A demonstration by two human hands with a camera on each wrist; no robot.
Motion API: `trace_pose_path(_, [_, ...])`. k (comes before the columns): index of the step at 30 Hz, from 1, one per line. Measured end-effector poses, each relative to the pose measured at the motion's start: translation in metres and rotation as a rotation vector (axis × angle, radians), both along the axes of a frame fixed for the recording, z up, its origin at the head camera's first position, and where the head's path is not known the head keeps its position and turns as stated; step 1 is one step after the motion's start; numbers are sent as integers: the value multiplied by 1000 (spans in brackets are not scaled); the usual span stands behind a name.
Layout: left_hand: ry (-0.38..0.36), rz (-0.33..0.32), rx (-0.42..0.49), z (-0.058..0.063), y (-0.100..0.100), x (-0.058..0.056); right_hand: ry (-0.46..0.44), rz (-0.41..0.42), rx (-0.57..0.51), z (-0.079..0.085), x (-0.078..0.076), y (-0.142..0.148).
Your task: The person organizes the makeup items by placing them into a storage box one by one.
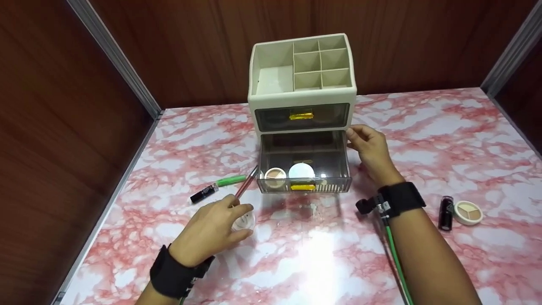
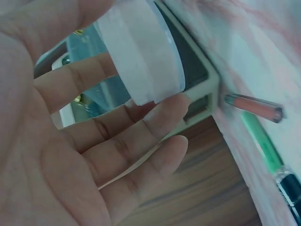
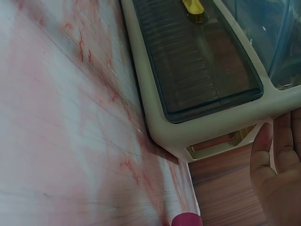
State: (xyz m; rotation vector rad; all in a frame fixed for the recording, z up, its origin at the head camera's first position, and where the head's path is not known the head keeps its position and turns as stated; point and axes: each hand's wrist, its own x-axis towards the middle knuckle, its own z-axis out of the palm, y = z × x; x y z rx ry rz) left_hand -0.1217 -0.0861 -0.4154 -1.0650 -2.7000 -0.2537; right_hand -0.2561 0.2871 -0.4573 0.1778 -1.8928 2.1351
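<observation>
My left hand (image 1: 216,224) grips a round, whitish jar (image 2: 146,52) between thumb and fingers, in front and left of a cream drawer organizer (image 1: 302,94). Its label and contents do not show. A see-through drawer (image 1: 264,186) of the organizer is pulled out. Inside it, near the front, lie a round concealer palette (image 1: 275,174) and a pale round disc (image 1: 301,171). My right hand (image 1: 372,150) rests with its fingertips against the organizer's right side, beside the pulled-out drawer. In the right wrist view its fingers are fairly straight.
Left of the organizer lie a black lipstick (image 1: 204,193), a green tube (image 1: 230,181) and a reddish slim tube (image 1: 245,183). At the right are a dark lipstick (image 1: 446,213) and a three-colour palette (image 1: 468,212). The upper drawer (image 1: 275,120) is closed; wooden panels surround the table.
</observation>
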Motion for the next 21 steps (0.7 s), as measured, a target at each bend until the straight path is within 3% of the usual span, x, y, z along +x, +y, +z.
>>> trace_pose_path(10, [43,-92,33,17,14,8,-7,-2,-1,0,0,0])
trace_pose_path(21, [94,-176,107,32,36,4,16,25,-77,1,-1,-2])
